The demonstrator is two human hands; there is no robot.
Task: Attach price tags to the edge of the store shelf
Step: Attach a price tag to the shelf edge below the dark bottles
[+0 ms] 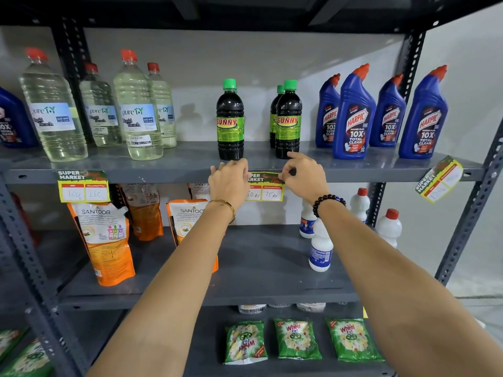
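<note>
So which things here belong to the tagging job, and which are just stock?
Job: middle price tag, left hand, right hand, shelf edge, hung left tag, tilted right tag.
Stock: bleach bottles, Sunny bottles, Harpic bottles, Santoor pouches, Wheel packets.
</note>
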